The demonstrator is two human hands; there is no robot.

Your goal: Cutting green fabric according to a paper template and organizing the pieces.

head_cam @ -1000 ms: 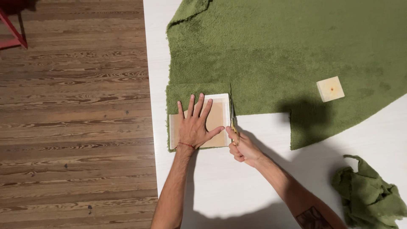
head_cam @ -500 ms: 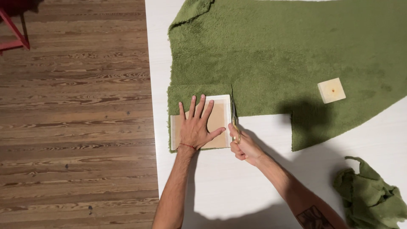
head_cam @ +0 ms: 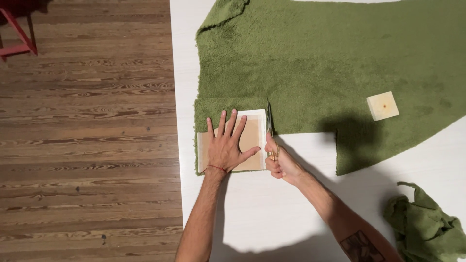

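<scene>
The left hand (head_cam: 227,145) lies flat, with fingers spread, on a square cardboard template (head_cam: 251,140), and it presses the template down on the green fleece fabric (head_cam: 320,63). The template sits on the lower left corner of the fabric, near the left edge of the white table (head_cam: 272,213).

The right hand (head_cam: 280,162) is closed around the handles of a pair of scissors (head_cam: 270,131). The blades point away from the person and run along the right edge of the template, just beside it, into the fabric.

A small pale wooden block (head_cam: 383,106) stands on the fabric, well apart to the right. A crumpled scrap of the same green fabric (head_cam: 424,228) lies at the lower right of the table. To the left is a wooden floor (head_cam: 82,145), with part of a red frame (head_cam: 19,36) at the top left corner.
</scene>
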